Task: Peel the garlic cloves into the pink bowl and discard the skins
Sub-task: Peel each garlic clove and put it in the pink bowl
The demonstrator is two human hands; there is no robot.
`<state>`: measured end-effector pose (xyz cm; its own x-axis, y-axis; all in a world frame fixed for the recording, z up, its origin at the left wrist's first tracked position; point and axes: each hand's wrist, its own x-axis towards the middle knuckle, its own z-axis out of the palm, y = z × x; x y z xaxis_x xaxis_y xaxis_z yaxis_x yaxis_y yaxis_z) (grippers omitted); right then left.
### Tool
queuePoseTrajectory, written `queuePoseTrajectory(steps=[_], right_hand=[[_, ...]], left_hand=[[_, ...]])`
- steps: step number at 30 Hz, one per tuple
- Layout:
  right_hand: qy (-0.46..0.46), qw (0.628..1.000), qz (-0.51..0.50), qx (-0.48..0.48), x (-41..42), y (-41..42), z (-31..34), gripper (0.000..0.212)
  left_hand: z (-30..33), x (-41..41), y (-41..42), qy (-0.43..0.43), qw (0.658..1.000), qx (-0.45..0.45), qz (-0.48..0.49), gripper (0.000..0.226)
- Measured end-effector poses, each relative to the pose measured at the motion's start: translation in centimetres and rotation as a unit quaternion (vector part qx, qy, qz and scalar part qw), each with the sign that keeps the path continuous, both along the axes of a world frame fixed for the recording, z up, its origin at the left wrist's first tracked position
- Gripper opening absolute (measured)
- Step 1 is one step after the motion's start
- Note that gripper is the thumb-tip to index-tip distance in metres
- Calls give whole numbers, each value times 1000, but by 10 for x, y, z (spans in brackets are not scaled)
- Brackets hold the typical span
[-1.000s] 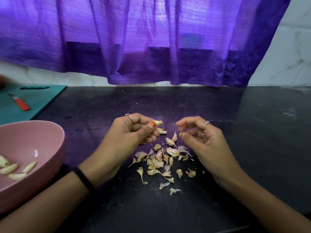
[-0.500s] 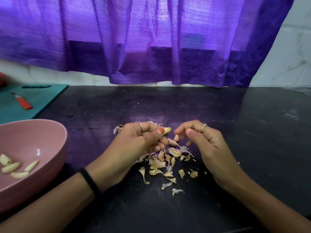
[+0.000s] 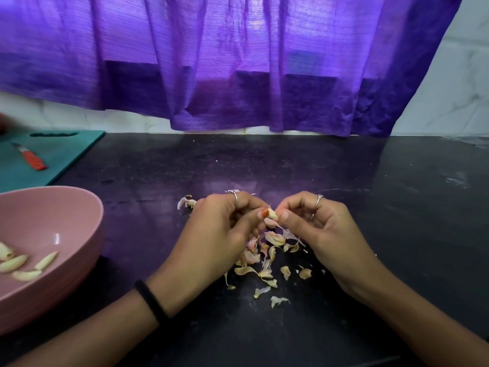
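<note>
Fingers of both hands pinch one garlic clove [image 3: 272, 214] over the skins [image 3: 264, 256]. The left hand [image 3: 225, 229] holds it tight; the right hand [image 3: 315, 226] should pull the skin off gently. Peeled cloves [image 3: 23, 263] lie in the pink bowl [image 3: 79, 207] at left.

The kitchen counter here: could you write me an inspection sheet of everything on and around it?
Surface: black stone counter, dusty smears.
Job's things: small garlic clove held between both hands; pink round plastic bowl holding four peeled pale cloves.
Clutter: heap of papery garlic skins under the hands; loose scrap behind the left hand.
Fingers: left hand and right hand both pinch the clove.
Cables: nothing seen.
Surroundings: purple cloth curtain; teal cutting board with orange-handled knife.
</note>
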<state>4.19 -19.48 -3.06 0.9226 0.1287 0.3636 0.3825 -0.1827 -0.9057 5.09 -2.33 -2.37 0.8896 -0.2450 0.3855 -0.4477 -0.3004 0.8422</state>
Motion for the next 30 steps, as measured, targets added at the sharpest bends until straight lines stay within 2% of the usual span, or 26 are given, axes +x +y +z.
queuePoseTrajectory(steps=[5, 10, 16, 20, 24, 30], right_hand=[[-7, 1000, -1, -13, -1, 1, -1, 7], [-21, 999, -23, -28, -1, 4, -2, 11], [-24, 999, -23, -39, -2, 2, -3, 13], [-8, 999, -13, -36, -3, 2, -2, 11], [-2, 999, -16, -34, -3, 3, -1, 11], [14, 998, -47, -49, 2, 2, -4, 11]], left_hand=[[0, -1, -1, -18, 1000, 9, -8, 14], [-2, 0, -3, 58, 995, -43, -71, 16], [-2, 2, -4, 102, 986, -97, -84, 17], [1, 1, -2, 88, 985, -113, -100, 25], [2, 0, -2, 68, 984, -116, -113, 21], [2, -2, -3, 104, 967, -172, -156, 22]])
